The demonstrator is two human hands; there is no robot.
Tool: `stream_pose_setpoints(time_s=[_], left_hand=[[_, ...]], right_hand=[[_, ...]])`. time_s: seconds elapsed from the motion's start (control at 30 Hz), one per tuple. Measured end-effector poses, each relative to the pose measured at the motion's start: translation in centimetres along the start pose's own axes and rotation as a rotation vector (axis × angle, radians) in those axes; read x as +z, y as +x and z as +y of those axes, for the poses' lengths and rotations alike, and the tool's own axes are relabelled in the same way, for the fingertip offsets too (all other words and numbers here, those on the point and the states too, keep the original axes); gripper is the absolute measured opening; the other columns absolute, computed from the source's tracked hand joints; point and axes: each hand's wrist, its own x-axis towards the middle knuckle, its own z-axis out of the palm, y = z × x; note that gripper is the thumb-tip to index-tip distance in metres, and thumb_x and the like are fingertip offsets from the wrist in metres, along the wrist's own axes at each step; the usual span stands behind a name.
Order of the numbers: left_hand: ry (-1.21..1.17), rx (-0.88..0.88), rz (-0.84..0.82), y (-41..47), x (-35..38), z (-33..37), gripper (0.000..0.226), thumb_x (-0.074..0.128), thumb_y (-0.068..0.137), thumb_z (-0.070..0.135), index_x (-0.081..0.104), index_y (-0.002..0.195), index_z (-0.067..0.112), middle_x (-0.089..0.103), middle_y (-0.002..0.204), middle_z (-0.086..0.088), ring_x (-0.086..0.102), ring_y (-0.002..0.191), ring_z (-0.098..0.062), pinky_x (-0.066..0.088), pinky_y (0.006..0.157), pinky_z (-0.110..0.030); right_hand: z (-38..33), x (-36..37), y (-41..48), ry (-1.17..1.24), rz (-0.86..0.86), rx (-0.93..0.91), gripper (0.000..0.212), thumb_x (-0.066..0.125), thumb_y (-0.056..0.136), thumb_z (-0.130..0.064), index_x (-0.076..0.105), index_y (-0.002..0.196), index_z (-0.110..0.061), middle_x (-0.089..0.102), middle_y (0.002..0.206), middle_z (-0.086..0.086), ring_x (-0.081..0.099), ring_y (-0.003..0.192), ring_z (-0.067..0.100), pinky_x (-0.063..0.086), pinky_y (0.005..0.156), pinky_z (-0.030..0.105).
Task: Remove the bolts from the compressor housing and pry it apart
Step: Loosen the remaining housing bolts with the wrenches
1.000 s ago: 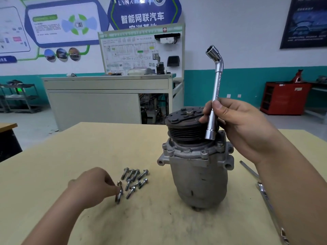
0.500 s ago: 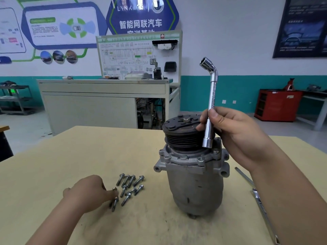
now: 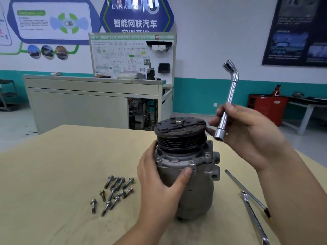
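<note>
Counter [image 3: 53, 174]: tan board top, scuffed, dark smudges. Compressor housing [image 3: 194, 195] stands upright at ctr, pulley up. L hand [image 3: 159, 183]: fingers wrapped round its upper body, thumb under the flange. Loose bolts [image 3: 115, 191] lie at its 8 o'clock, two long steel tools [image 3: 247, 193] at 4 o'clock. R hand [image 3: 251, 138]: fingers grip L-shaped socket wrench [image 3: 228, 103], held just beside pulley at 2 o'clock. Beyond: grey cabinet [image 3: 79, 106] at 11, wiring display board [image 3: 131, 55] at 12, red cabinet [image 3: 267, 106] at 2. Wall white over teal.

compressor housing [image 3: 192, 190]: matt cast grey metal | socket wrench [image 3: 228, 101]: glossy chrome | bolts [image 3: 115, 191]: dull metal | table [image 3: 53, 165]: matt wood
</note>
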Motion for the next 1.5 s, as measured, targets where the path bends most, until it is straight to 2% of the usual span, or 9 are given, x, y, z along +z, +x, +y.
stream_pose_setpoints(time_s=[0.2,0.4,0.5,0.6,0.93,1.07,1.17,1.27,1.5], left_hand=[[0.064,0.012,-0.033,-0.5,0.2,-1.0,0.076,0.054,0.061,0.074,0.023,0.127,0.055,0.028,0.145,0.013,0.020,0.137,-0.004,0.020,0.113,-0.028],[0.058,0.005,-0.056,-0.4,0.0,-0.9,0.081,0.054,0.062,0.074,0.020,0.131,0.049,0.027,0.144,0.011,0.020,0.135,-0.003,0.018,0.111,-0.024],[0.061,0.000,-0.052,-0.5,0.1,-1.0,0.090,0.060,0.066,0.066,0.023,0.142,0.036,0.026,0.148,0.007,0.018,0.135,-0.001,0.015,0.109,-0.021],[0.055,0.000,-0.047,-0.5,0.1,-1.0,0.091,0.060,0.073,0.068,0.025,0.147,0.027,0.026,0.149,0.005,0.017,0.135,-0.001,0.013,0.108,-0.019],[0.095,0.035,-0.080,-0.1,-1.0,-1.1,0.095,0.051,0.065,0.072,0.033,0.145,0.026,0.032,0.147,0.005,0.021,0.130,-0.001,0.018,0.108,-0.021],[0.106,0.046,-0.062,-0.1,-1.0,-1.3,0.090,0.055,0.068,0.068,0.035,0.145,0.026,0.035,0.146,0.005,0.027,0.133,-0.013,0.026,0.110,-0.030],[0.115,0.026,-0.045,-0.1,-0.8,-1.1,0.091,0.055,0.068,0.070,0.035,0.145,0.026,0.036,0.146,0.007,0.030,0.133,-0.014,0.034,0.110,-0.043],[0.134,0.035,-0.034,-0.1,-0.9,-1.1,0.086,0.062,0.074,0.068,0.037,0.144,0.024,0.037,0.146,0.005,0.032,0.133,-0.016,0.036,0.109,-0.047],[0.086,0.014,-0.035,-0.3,-1.0,-0.8,0.092,0.055,0.065,0.068,0.038,0.144,0.023,0.037,0.146,0.006,0.033,0.134,-0.015,0.036,0.108,-0.047]], right_hand=[[-1.7,-1.0,-0.9,-0.607,0.226,0.057,0.021,0.062,0.084,-0.026,0.062,0.067,-0.012,0.054,0.048,-0.004,0.046,0.045,0.008,0.035,0.038,0.017],[0.8,-3.3,-1.9,-1.091,0.343,0.251,0.025,0.055,0.091,-0.018,0.059,0.071,-0.005,0.050,0.048,0.001,0.042,0.041,0.010,0.031,0.041,0.021],[4.1,-4.8,-3.9,-1.377,0.273,0.506,0.023,0.055,0.088,-0.015,0.060,0.075,0.003,0.053,0.056,0.007,0.046,0.048,0.017,0.032,0.048,0.024],[7.6,-5.7,-5.8,-1.522,0.179,0.665,0.022,0.051,0.086,-0.015,0.048,0.067,-0.006,0.048,0.059,0.005,0.047,0.051,0.019,0.033,0.050,0.024],[10.6,-5.2,-6.5,-1.705,0.105,0.654,0.031,0.047,0.090,-0.028,0.043,0.064,-0.012,0.051,0.062,0.002,0.050,0.065,0.021,0.030,0.048,0.027],[6.9,-6.5,-6.7,-1.570,0.235,0.622,0.033,0.059,0.088,-0.034,0.055,0.068,-0.008,0.060,0.053,0.003,0.049,0.036,0.012,0.035,0.045,0.021],[5.4,-7.2,-8.0,-1.613,0.163,0.850,0.035,0.069,0.080,-0.037,0.047,0.068,-0.012,0.055,0.045,-0.002,0.045,0.027,0.010,0.033,0.038,0.016],[6.2,-7.2,-8.5,-1.691,0.015,0.985,0.030,0.068,0.080,-0.034,0.048,0.069,-0.015,0.055,0.044,-0.006,0.049,0.034,0.008,0.033,0.036,0.015],[6.1,-8.3,-7.9,-1.567,-0.033,0.870,0.033,0.066,0.079,-0.032,0.051,0.058,-0.011,0.049,0.052,-0.001,0.043,0.048,0.013,0.030,0.049,0.023]])
